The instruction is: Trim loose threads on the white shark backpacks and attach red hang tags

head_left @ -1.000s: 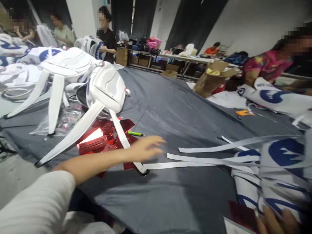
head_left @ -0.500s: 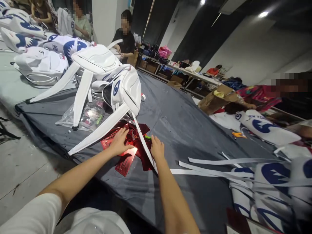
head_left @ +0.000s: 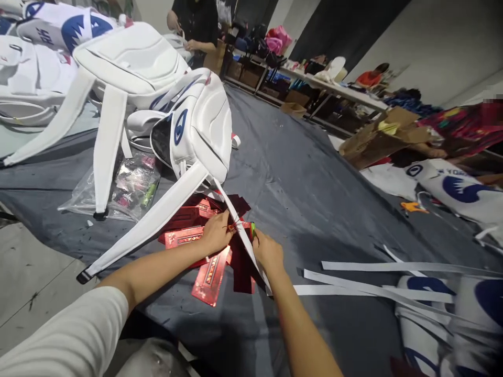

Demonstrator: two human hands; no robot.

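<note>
Red printed tags (head_left: 210, 277) lie in a loose heap on the grey-covered table. My left hand (head_left: 217, 232) is over the heap, its fingers closed on thin red strings at the tags. On the right, my right hand (head_left: 268, 254) is curled around a small bright green object (head_left: 252, 229), mostly hidden by the fingers. Between my hands runs a narrow white strap (head_left: 240, 230) from a white backpack (head_left: 212, 125). The backpack stands just behind the heap, and its wide shoulder strap (head_left: 157, 217) stretches to the front left.
A clear plastic bag (head_left: 135, 183) of small items lies at left, near a second white backpack (head_left: 137, 57). White webbing strips (head_left: 353, 267) extend rightward to more white-and-blue pieces. Orange-handled scissors (head_left: 412, 207) lie far right. A co-worker (head_left: 196, 26) stands behind the table.
My view has moved closer to the heap. My hands have come nearer each other; the left fingers have closed at the strings, and the right hand has closed around the green object.
</note>
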